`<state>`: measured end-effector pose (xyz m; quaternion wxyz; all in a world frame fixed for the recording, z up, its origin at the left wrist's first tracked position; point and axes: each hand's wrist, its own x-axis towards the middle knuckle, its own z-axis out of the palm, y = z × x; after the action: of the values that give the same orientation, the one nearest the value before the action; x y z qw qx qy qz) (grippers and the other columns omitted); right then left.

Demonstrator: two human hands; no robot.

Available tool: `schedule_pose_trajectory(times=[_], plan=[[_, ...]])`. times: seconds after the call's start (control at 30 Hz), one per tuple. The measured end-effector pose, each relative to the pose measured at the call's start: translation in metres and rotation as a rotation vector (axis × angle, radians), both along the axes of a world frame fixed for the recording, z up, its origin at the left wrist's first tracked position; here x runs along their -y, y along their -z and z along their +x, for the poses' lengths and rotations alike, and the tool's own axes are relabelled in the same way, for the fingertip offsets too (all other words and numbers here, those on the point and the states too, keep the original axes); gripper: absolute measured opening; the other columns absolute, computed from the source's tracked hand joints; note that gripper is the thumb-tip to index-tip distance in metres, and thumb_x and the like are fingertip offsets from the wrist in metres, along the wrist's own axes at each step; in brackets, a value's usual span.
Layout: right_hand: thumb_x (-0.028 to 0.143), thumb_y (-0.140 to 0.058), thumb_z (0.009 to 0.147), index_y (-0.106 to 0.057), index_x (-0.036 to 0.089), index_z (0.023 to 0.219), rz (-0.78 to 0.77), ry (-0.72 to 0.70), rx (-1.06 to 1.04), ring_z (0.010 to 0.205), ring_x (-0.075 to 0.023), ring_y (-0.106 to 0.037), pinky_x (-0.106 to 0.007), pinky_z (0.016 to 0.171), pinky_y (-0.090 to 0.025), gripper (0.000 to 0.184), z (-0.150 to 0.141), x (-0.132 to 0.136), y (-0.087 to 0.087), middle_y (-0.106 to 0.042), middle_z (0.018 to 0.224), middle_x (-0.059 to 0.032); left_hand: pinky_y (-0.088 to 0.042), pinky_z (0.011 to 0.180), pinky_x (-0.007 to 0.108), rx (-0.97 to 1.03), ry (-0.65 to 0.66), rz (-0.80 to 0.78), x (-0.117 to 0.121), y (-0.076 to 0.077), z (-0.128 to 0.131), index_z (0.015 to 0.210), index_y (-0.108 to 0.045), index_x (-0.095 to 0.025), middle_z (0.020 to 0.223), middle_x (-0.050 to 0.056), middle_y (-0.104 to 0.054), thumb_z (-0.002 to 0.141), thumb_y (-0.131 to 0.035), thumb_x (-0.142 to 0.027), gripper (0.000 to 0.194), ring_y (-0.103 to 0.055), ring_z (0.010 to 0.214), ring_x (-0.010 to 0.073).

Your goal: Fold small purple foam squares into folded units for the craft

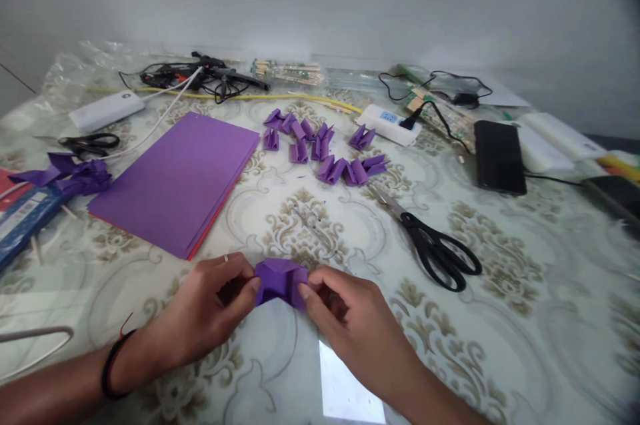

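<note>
A small piece of folded purple paper (280, 280) is stretched between my two hands, its creases partly spread. My left hand (213, 302) pinches its left end between thumb and forefinger. At the other end, my right hand (353, 318) grips it the same way. Beyond them lie several folded purple paper pieces (331, 170), grouped on the patterned tablecloth (300, 225). To the right, black-handled scissors (435, 245) rest with their blades toward the folded pieces. A stack of purple sheets (180, 172), with red beneath, is at the left.
A white power strip (389, 124) with a black plug sits behind the folded pieces. Farther right is a black phone (500, 156). A white power bank (107, 110), a second pair of scissors (90, 143) and crumpled purple paper (83, 175) lie left. Tangled black cables (205, 75) line the back.
</note>
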<state>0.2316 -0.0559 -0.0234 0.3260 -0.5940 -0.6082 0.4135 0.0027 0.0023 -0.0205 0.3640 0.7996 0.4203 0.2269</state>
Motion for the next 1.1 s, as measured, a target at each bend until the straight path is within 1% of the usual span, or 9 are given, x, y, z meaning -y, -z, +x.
schedule_pose_trajectory(times=[0.17, 0.27, 0.47, 0.63, 0.7, 0.77, 0.87, 1.0, 1.1], plan=[[0.035, -0.055, 0.104, -0.057, 0.022, 0.075, -0.123, -0.056, -0.104, 0.056, -0.012, -0.048, -0.024, 0.052, -0.036, 0.032, 0.001, 0.002, -0.001, -0.051, 0.062, 0.0054, -0.038, 0.054, 0.023, 0.007, 0.082, -0.084, -0.001, -0.005, -0.001, 0.073, -0.054, -0.02, 0.064, -0.004, -0.054, 0.105, -0.052, -0.025, 0.033, -0.05, 0.057, 0.0112], [0.035, -0.055, 0.105, -0.058, 0.022, 0.075, -0.131, -0.073, -0.102, 0.056, -0.0121, -0.047, -0.025, 0.052, -0.036, 0.032, 0.001, 0.001, -0.001, -0.05, 0.061, 0.0059, -0.039, 0.055, 0.023, -0.013, 0.092, -0.075, 0.0, -0.005, 0.0, 0.074, -0.058, -0.02, 0.065, -0.004, -0.057, 0.105, -0.054, -0.024, 0.031, -0.052, 0.058, 0.0116], [0.023, -0.064, 0.099, -0.064, 0.021, 0.078, 0.058, -0.017, -0.003, 0.064, -0.0127, -0.056, -0.024, 0.059, -0.041, 0.022, -0.002, 0.001, 0.005, -0.061, 0.072, 0.0031, -0.04, 0.06, 0.023, -0.022, 0.059, -0.022, 0.001, 0.001, 0.003, 0.076, -0.064, -0.019, 0.068, -0.004, -0.064, 0.101, -0.06, -0.019, 0.025, -0.056, 0.06, 0.0115], [0.017, -0.071, 0.094, -0.065, 0.023, 0.087, 0.15, 0.026, 0.049, 0.075, -0.0156, -0.066, -0.025, 0.066, -0.05, 0.011, -0.005, 0.002, 0.014, -0.069, 0.081, 0.0015, -0.039, 0.057, 0.023, -0.022, 0.01, 0.006, -0.001, 0.009, 0.004, 0.078, -0.066, -0.02, 0.067, -0.005, -0.06, 0.099, -0.066, -0.02, 0.021, -0.052, 0.057, 0.0115], [0.015, -0.074, 0.092, -0.066, 0.023, 0.096, 0.143, 0.049, 0.057, 0.077, -0.0166, -0.068, -0.026, 0.068, -0.053, 0.012, -0.005, 0.001, 0.016, -0.072, 0.085, 0.0014, -0.039, 0.055, 0.022, -0.011, -0.019, 0.005, -0.001, 0.013, 0.003, 0.085, -0.066, -0.021, 0.068, -0.006, -0.059, 0.097, -0.069, -0.021, 0.013, -0.051, 0.057, 0.0115], [0.013, -0.076, 0.089, -0.066, 0.024, 0.106, 0.146, 0.065, 0.058, 0.079, -0.0171, -0.07, -0.027, 0.069, -0.055, 0.022, -0.006, 0.001, 0.018, -0.075, 0.089, 0.0015, -0.039, 0.054, 0.021, 0.005, -0.046, 0.009, 0.0, 0.017, 0.002, 0.101, -0.068, -0.022, 0.071, -0.007, -0.06, 0.097, -0.071, -0.021, 0.005, -0.052, 0.057, 0.0111], [0.01, -0.076, 0.089, -0.068, 0.024, 0.114, 0.184, 0.055, 0.065, 0.082, -0.0173, -0.072, -0.027, 0.071, -0.058, 0.03, -0.005, 0.0, 0.019, -0.076, 0.093, 0.0011, -0.043, 0.055, 0.02, 0.009, -0.037, 0.044, 0.0, 0.02, 0.001, 0.119, -0.07, -0.026, 0.078, -0.007, -0.065, 0.098, -0.072, -0.02, 0.022, -0.054, 0.057, 0.01], [0.01, -0.077, 0.092, -0.073, 0.023, 0.111, 0.24, 0.001, 0.077, 0.082, -0.0169, -0.072, -0.027, 0.075, -0.06, 0.024, -0.002, -0.001, 0.018, -0.076, 0.096, -0.0002, -0.05, 0.062, 0.021, 0.024, 0.029, 0.051, -0.001, 0.02, -0.002, 0.122, -0.074, -0.028, 0.096, -0.003, -0.073, 0.1, -0.072, -0.018, 0.024, -0.059, 0.062, 0.0093], [0.01, -0.08, 0.091, -0.075, 0.023, 0.112, 0.2, -0.038, 0.089, 0.083, -0.0174, -0.073, -0.029, 0.075, -0.061, 0.026, 0.001, -0.004, 0.015, -0.076, 0.095, -0.0002, -0.052, 0.065, 0.021, 0.019, 0.066, 0.033, -0.002, 0.018, -0.004, 0.126, -0.074, -0.029, 0.104, -0.002, -0.076, 0.098, -0.075, -0.017, 0.031, -0.06, 0.065, 0.0095]])
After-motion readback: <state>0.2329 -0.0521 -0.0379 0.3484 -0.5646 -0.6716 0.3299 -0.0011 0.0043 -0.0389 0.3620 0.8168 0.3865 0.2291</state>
